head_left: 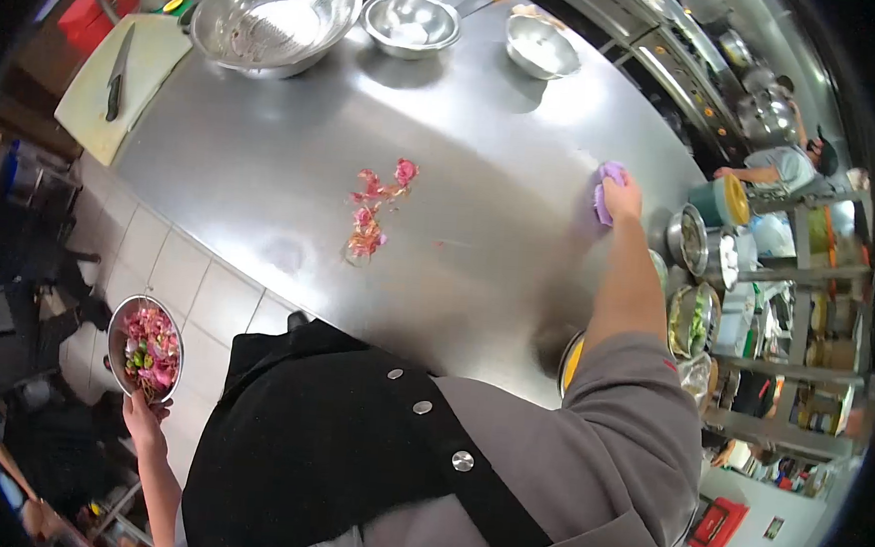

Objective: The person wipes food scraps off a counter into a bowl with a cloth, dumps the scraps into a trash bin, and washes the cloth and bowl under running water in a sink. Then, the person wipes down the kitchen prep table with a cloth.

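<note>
My left hand (144,414) grips the lower rim of a metal bowl (112,372), held out over the floor beside the table. Pink, red and green scraps (152,348) fill the bowl; they look like onion trimmings. On the right part of the steel table (478,266), my right hand (621,199) is closed on a purple cloth (608,189) pressed to the surface. A small strip of reddish onion peels and ends (369,219) lies mid-table, apart from both hands.
A white cutting board (151,50) with a knife (118,73) lies at the left edge. Along the back stand a large perforated bowl (317,35), a smaller metal bowl (411,21) and another bowl (541,49). Containers of food line the right side. A co-worker (795,167) stands far right.
</note>
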`<action>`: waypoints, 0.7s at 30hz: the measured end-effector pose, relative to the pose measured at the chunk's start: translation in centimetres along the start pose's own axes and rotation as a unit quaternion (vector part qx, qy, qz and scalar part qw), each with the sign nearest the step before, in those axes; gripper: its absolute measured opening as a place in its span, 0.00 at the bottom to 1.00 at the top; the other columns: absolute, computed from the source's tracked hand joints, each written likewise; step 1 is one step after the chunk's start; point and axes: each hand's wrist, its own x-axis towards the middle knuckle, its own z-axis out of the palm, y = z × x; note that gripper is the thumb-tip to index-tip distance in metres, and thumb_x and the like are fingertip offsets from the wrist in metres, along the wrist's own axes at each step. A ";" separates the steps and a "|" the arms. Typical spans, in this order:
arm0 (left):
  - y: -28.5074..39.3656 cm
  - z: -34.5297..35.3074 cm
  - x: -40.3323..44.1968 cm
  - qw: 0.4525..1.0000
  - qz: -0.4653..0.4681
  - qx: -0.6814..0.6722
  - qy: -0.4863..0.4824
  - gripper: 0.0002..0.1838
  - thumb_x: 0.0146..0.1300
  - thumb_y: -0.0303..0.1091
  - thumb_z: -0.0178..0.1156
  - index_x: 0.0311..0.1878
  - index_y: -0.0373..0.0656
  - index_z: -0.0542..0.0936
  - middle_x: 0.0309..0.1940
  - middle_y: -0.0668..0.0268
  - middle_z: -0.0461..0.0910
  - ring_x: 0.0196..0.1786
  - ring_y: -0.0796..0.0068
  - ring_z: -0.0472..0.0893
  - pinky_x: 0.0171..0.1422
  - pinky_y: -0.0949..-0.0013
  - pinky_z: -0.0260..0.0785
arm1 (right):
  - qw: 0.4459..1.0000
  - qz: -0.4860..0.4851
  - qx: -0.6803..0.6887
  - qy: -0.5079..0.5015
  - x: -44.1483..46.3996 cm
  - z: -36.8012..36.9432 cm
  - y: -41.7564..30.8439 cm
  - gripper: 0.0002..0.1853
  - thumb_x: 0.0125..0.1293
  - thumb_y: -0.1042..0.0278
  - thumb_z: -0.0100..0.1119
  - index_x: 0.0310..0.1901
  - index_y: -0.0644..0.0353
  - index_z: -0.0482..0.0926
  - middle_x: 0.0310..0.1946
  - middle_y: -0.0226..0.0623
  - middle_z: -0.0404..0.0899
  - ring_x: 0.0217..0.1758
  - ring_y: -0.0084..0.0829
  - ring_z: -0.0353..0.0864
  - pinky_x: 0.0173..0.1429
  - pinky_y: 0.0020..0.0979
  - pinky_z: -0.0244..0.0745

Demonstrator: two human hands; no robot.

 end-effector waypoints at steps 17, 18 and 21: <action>-2.8 7.7 2.6 0.970 0.095 0.162 -0.156 0.15 0.71 0.39 0.45 0.47 0.36 0.74 0.29 0.63 0.79 0.24 0.72 0.79 0.27 0.69 0.71 | 0.910 -0.368 0.033 -0.189 -17.7 3.6 -28.5 0.23 0.63 0.50 0.58 0.60 0.39 0.81 0.64 0.44 0.72 0.67 0.46 0.71 0.72 0.40 0.65; -3.2 8.4 3.4 0.959 0.105 0.199 -0.176 0.15 0.71 0.38 0.45 0.46 0.35 0.73 0.28 0.62 0.79 0.23 0.72 0.78 0.26 0.68 0.71 | 0.905 -0.374 0.030 -0.203 -18.7 3.3 -29.0 0.23 0.63 0.50 0.58 0.60 0.39 0.81 0.64 0.44 0.72 0.67 0.46 0.71 0.72 0.40 0.65; -1.9 11.4 3.3 0.947 0.118 0.191 -0.231 0.17 0.67 0.37 0.49 0.45 0.29 0.74 0.27 0.55 0.81 0.26 0.67 0.82 0.31 0.62 0.77 | 0.894 -0.403 0.038 -0.191 -20.9 3.5 -29.3 0.23 0.63 0.50 0.58 0.60 0.39 0.81 0.63 0.45 0.73 0.66 0.46 0.72 0.70 0.40 0.67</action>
